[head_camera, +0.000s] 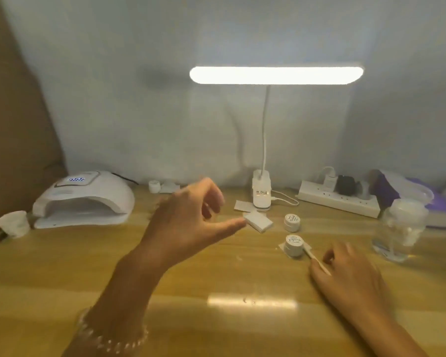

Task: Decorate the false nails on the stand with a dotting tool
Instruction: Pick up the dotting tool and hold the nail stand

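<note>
While the left hand (188,220) is hovering above the middle of the wooden tabletop (62,274), its thumb is stretching out straight and its fingers are curving loosely, gripping nothing; a bead bracelet (111,338) is circling its wrist.

- Right hand (350,276): resting low on the tabletop toward the right edge, thumb and forefinger pinching the dotting tool (317,261), though motion blur is softening the grip.
- Dotting tool: a thin pale stick, slanting away from the right hand, its far tip reaching the nearer jar (295,245).
- Farther jar (292,222): small, round and white-lidded like the nearer one, standing just beyond it.
- White block (259,222): lying askew left of the two jars, just beside the left thumb tip as the camera is seeing it.
- Nail lamp (83,199): sitting at the far left corner, its display glowing.
- Small white cup (13,224): standing at the left edge, beside the nail lamp.
- Desk lamp (262,194): standing at the middle of the far edge, its light bar (276,75) shining overhead.
- Power strip (337,199): lying along the far edge toward the right, carrying plugs.
- Clear glass jar (399,230): standing near the right edge.
</note>
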### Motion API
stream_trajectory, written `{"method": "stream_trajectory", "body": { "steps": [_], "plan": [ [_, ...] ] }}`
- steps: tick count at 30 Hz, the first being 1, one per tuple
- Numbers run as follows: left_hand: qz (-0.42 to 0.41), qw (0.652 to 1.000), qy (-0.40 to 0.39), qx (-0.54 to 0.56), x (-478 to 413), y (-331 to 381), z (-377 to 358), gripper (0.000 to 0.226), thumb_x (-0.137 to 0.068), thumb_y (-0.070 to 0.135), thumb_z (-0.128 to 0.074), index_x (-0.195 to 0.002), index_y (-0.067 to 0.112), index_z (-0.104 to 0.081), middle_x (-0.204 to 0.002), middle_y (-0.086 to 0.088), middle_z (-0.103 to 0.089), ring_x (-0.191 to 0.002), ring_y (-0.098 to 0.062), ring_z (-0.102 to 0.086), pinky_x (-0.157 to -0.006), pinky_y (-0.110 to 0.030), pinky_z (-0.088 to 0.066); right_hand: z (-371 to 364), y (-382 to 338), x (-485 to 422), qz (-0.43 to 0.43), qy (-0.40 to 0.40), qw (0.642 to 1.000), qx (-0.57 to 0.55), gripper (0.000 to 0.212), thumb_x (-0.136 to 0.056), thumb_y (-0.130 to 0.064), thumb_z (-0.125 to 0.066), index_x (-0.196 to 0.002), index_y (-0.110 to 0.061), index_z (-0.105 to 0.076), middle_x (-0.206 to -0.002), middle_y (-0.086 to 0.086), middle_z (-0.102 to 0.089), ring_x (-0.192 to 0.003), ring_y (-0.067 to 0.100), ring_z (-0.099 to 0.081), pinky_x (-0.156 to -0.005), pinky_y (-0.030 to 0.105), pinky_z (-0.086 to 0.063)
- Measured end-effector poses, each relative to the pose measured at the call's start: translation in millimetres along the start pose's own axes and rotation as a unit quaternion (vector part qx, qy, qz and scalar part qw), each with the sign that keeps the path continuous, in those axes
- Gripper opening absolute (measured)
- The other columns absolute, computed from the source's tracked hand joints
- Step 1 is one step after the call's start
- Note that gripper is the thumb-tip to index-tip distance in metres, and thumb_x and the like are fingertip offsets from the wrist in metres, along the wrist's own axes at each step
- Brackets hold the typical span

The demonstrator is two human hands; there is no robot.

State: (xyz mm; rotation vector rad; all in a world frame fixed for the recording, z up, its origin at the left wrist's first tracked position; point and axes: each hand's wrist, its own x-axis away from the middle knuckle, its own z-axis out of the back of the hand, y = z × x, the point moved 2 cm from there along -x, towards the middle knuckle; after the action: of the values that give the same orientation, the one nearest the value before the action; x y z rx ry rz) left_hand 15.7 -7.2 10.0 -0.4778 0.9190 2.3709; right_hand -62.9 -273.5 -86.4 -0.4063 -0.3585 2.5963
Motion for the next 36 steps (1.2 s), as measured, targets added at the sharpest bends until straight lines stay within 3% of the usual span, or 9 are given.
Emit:
{"method": "stream_trajectory", "body": {
  "steps": [3,7,14,20,23,28,31,33,36],
  "plan": [
    [0.193,0.975,-0.080,-0.069,5.2,-56.3,-45.4,0.045,-0.068,0.067,-0.073,-0.084,0.031,-0.052,-0.087,0.018,-0.060,-0.079,-0.004,-0.059,-0.075,-0.034,-0.054,0.4,-1.9,1.3,-0.009,0.007,1.000,-0.029,0.018,-0.086,-0.037,-0.061,-0.076,-0.028,-0.050,-0.085,-0.003,-0.054,-0.086,0.024,-0.054,-0.075,0.037,-0.042],
    [0.272,0.951,-0.062,-0.136,8.4,-93.0,-71.1,0.048,-0.072,0.072,-0.066,-0.081,0.031,-0.043,-0.091,0.013,-0.058,-0.081,-0.011,-0.054,-0.064,-0.029,-0.040,-1.0,-0.9,-2.8,-0.016,0.049,0.994,-0.092,0.014,-0.086,-0.028,-0.067,-0.075,-0.024,-0.060,-0.080,0.002,-0.058,-0.084,0.032,-0.057,-0.073,0.040,-0.044],
    [0.278,0.946,-0.009,-0.169,-6.6,-98.4,-86.0,0.072,-0.076,0.077,-0.057,-0.125,0.025,-0.050,-0.123,0.003,-0.061,-0.109,-0.025,-0.061,-0.077,-0.032,-0.042,-2.5,-2.3,-2.8,-0.002,0.168,0.958,-0.234,0.016,-0.090,-0.033,-0.064,-0.076,-0.029,-0.057,-0.061,-0.009,-0.058,-0.058,0.013,-0.053,-0.052,0.030,-0.033],
    [0.264,0.952,0.019,-0.157,-4.6,-99.8,-87.3,0.043,-0.085,0.066,-0.057,-0.110,0.031,-0.054,-0.105,0.008,-0.066,-0.096,-0.019,-0.063,-0.068,-0.030,-0.042,-0.2,-3.7,1.9,-0.006,0.194,0.938,-0.287,0.009,-0.092,-0.032,-0.063,-0.088,-0.026,-0.057,-0.061,-0.012,-0.065,-0.061,0.016,-0.061,-0.060,0.035,-0.040],
    [0.264,0.954,0.015,-0.144,-4.5,-103.7,-88.7,0.043,-0.084,0.064,-0.060,-0.112,0.032,-0.054,-0.105,0.009,-0.065,-0.097,-0.019,-0.063,-0.068,-0.029,-0.040,0.9,-2.6,3.6,-0.011,0.185,0.929,-0.319,0.016,-0.089,-0.032,-0.067,-0.086,-0.021,-0.056,-0.067,-0.007,-0.067,-0.066,0.023,-0.062,-0.061,0.031,-0.040],
    [0.247,0.957,0.011,-0.149,-5.4,-100.9,-90.2,0.039,-0.087,0.060,-0.060,-0.113,0.032,-0.058,-0.105,0.007,-0.067,-0.099,-0.020,-0.063,-0.067,-0.029,-0.041,5.3,-10.4,8.7,0.002,0.176,0.930,-0.322,0.023,-0.080,-0.037,-0.045,-0.082,-0.015,-0.051,-0.060,0.000,-0.059,-0.057,0.024,-0.055,-0.053,0.037,-0.040],
    [0.240,0.961,0.010,-0.139,-1.8,-92.6,-84.6,0.027,-0.085,0.059,-0.061,-0.091,0.034,-0.055,-0.092,0.011,-0.065,-0.077,-0.012,-0.057,-0.056,-0.026,-0.033,6.6,-12.3,9.9,0.005,0.165,0.931,-0.325,0.027,-0.083,-0.037,-0.039,-0.086,-0.013,-0.050,-0.056,0.001,-0.057,-0.051,0.025,-0.053,-0.048,0.030,-0.040],
    [0.232,0.962,-0.001,-0.143,5.5,-83.5,-83.8,0.032,-0.081,0.061,-0.062,-0.076,0.034,-0.046,-0.076,0.016,-0.056,-0.061,-0.001,-0.043,-0.049,-0.023,-0.026,6.6,-11.0,9.2,-0.009,0.155,0.931,-0.330,0.030,-0.084,-0.040,-0.036,-0.088,-0.014,-0.049,-0.058,0.001,-0.058,-0.054,0.027,-0.053,-0.052,0.035,-0.040],
    [0.185,0.973,-0.042,-0.131,17.4,-67.7,-88.9,0.038,-0.075,0.068,-0.063,-0.072,0.036,-0.044,-0.069,0.020,-0.049,-0.062,0.006,-0.039,-0.050,-0.019,-0.024,7.9,-9.1,8.7,-0.022,0.150,0.930,-0.335,0.030,-0.084,-0.042,-0.035,-0.088,-0.015,-0.049,-0.061,0.002,-0.060,-0.058,0.029,-0.054,-0.055,0.038,-0.039]
  ]
}}
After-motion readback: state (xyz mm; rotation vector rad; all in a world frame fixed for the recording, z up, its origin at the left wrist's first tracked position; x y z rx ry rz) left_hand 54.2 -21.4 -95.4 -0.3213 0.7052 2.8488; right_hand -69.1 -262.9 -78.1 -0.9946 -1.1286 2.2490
